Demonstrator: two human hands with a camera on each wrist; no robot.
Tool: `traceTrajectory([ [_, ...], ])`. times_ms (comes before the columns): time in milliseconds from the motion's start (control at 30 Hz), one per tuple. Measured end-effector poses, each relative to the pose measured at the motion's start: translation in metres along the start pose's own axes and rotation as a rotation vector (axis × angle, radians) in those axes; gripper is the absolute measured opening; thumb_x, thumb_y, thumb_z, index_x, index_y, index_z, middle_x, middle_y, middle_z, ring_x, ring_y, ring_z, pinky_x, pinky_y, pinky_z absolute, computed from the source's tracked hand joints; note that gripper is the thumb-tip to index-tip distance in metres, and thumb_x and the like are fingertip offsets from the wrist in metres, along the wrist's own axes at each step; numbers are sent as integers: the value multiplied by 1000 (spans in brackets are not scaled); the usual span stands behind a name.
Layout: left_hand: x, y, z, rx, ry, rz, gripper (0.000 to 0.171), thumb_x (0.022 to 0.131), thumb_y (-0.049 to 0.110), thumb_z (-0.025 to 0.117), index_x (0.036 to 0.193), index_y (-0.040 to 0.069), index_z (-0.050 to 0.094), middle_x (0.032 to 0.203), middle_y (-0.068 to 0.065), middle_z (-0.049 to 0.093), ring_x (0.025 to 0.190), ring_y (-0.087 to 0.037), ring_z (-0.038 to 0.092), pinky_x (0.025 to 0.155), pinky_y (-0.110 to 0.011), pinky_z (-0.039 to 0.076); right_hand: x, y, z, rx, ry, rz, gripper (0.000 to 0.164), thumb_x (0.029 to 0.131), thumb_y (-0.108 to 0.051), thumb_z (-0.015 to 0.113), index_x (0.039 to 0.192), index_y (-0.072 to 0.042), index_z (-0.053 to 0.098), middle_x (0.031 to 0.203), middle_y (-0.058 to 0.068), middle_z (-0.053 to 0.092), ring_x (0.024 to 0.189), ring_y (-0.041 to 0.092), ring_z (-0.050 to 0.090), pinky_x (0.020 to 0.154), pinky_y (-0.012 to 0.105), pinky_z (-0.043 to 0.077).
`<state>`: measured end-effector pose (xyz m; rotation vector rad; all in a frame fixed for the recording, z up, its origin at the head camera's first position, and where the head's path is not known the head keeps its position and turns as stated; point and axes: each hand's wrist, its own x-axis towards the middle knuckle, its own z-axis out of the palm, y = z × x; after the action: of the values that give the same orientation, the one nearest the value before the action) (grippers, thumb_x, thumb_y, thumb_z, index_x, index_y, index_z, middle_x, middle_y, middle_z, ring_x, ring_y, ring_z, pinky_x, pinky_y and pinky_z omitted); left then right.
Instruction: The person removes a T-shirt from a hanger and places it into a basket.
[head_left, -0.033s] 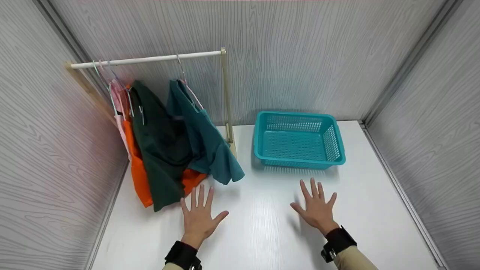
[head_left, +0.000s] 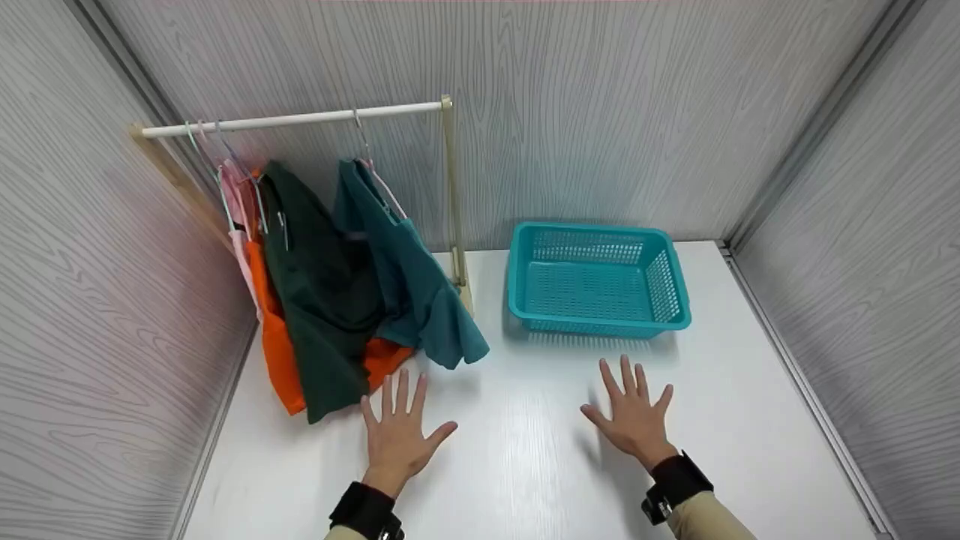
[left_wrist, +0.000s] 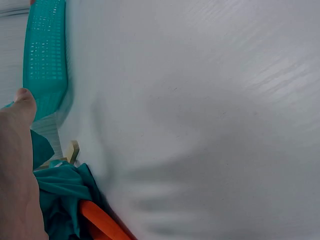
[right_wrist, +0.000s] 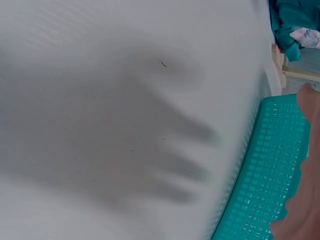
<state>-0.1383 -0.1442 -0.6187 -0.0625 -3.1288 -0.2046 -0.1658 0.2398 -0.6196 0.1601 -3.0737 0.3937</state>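
Note:
In the head view my left hand (head_left: 399, 441) hovers over the white table with its fingers spread, just in front of the hanging clothes. A dark green garment (head_left: 319, 300) and a teal garment (head_left: 420, 289) hang nearest to it, with an orange one (head_left: 277, 352) partly hidden behind. My right hand (head_left: 636, 420) is also spread, in front of a turquoise plastic basket (head_left: 600, 325) that has nothing in it. Both hands hold nothing; their shadows fall on the tabletop in the wrist views.
A small clothes rack with a white rail (head_left: 300, 118) and wooden posts (head_left: 453, 195) stands at the back left. Hangers (head_left: 262, 206) crowd its left end, where a pink garment (head_left: 238, 195) also hangs. Grey wood-grain panels (head_left: 600, 97) enclose the table (head_left: 517, 465) at the back and sides.

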Motion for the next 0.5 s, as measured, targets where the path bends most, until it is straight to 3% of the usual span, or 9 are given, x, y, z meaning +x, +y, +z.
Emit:
traceTrajectory([
  [500,2,4,-6,0,-28,-7,94,82,82,42,156,29,18,165,-6,8,152,-38,3,114,-70,-5,1,-2,-1,24,-5,15,87,88,-66,53,156,-22,23,163,16,13,149,42,16,105,80,1],
])
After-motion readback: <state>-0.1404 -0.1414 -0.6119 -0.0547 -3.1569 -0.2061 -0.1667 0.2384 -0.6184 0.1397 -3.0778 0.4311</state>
